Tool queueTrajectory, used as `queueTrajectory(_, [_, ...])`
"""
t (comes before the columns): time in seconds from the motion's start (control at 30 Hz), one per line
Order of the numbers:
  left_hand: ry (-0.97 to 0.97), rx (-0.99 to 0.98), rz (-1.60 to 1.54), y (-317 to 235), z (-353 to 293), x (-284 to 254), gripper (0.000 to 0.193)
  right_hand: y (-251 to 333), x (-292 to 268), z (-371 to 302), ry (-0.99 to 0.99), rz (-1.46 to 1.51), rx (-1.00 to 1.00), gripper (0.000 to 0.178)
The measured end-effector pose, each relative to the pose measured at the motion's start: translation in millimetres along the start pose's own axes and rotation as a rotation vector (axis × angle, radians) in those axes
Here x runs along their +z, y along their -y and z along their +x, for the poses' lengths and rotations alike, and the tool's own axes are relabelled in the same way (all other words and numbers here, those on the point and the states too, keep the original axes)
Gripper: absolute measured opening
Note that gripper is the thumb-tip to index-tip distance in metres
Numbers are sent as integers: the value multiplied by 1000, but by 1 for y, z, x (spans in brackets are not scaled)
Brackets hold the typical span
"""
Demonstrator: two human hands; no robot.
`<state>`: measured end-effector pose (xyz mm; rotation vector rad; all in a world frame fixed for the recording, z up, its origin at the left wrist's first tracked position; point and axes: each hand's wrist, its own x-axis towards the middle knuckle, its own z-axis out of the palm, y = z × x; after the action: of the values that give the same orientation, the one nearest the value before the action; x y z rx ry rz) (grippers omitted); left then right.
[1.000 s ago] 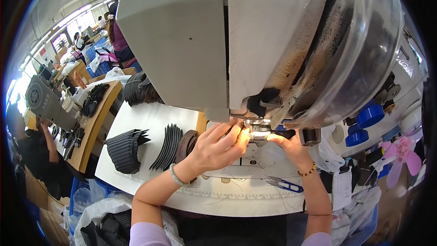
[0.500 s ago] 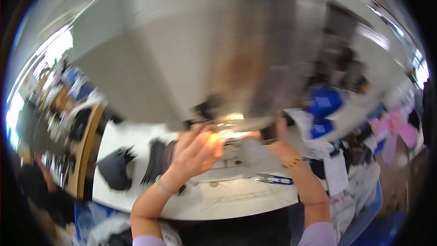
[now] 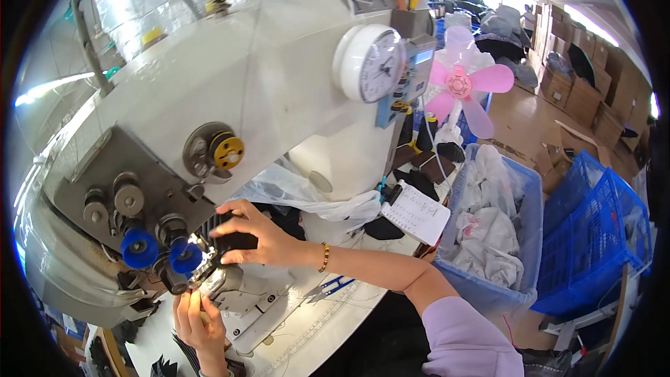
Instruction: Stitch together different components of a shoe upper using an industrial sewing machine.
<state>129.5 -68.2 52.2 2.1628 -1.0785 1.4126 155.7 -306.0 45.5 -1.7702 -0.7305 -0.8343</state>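
Sewing machine (image 3: 286, 77), pale-bodied, stretches from nine o'clock round to one o'clock of the person's right hand (image 3: 269, 241). That hand stands wide beside the lit needle area (image 3: 204, 274), thumb well apart from the fingers; a black piece (image 3: 237, 239) shows in the gap, though whether it is gripped cannot be told. At seven o'clock from it, the left hand (image 3: 201, 328) reaches up under the machine's head, fingers bent and close together; whether they pinch anything cannot be told. Blue-handled snips (image 3: 338, 286) lie on the white table (image 3: 289, 342) at four o'clock of the right hand. A notepad (image 3: 417, 213) rests near three, a pink fan (image 3: 458, 84) stands at two, and a blue bin (image 3: 481, 289) of plastic bags (image 3: 488, 234) sits farther off, toward three.
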Motion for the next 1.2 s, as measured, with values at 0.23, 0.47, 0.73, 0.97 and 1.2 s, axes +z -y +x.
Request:
queueTrajectory(0.23, [55, -183, -126, 14, -21, -4, 21, 21, -24, 11, 150, 956, 885, 47])
queueTrajectory(0.47, [17, -736, -412, -60, -38, -46, 29, 98, -12, -70, -518, 933, 772, 36])
queueTrajectory(0.73, [-149, -1582, -1327, -135, -62, -22, 33, 96, 15, -140, 205, 727, 1115, 36])
queueTrajectory(0.97, [-281, -1735, -1457, -133, -74, -17, 30, 91, 30, -146, -36, 933, 1154, 40])
queueTrajectory(1.2, [-301, -1733, -1531, -132, -88, -24, 26, 92, 37, -151, 5, 896, 1117, 41])
